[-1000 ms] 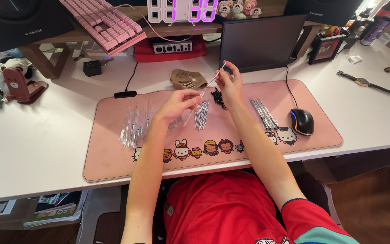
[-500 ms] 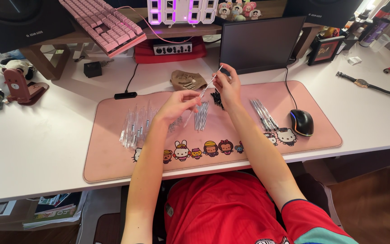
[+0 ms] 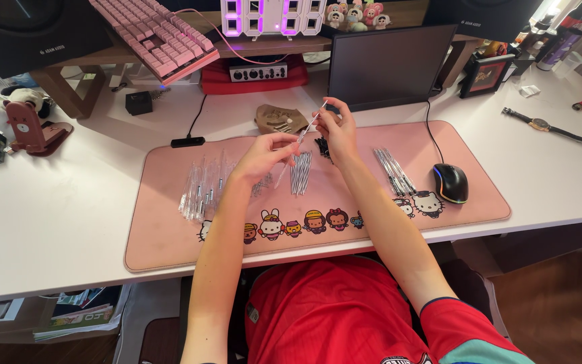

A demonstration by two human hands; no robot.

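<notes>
Nearby, mouse beside loose pens

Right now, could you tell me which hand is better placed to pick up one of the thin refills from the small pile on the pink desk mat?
Probably the left hand: it hovers beside the refill pile, while the right hand is higher, pinching the clear pen barrel.

**Room and obstacles around the pink mat**

The near strip of the pink mat lies open on both sides of the forearms. Further in, clear pen barrels crowd the left, a refill bundle sits in the middle, and finished pens lie right, just beside the mouse. Behind, the dark screen and a brown pouch wall off the back of the surface, whose left stretch is bare.
</notes>
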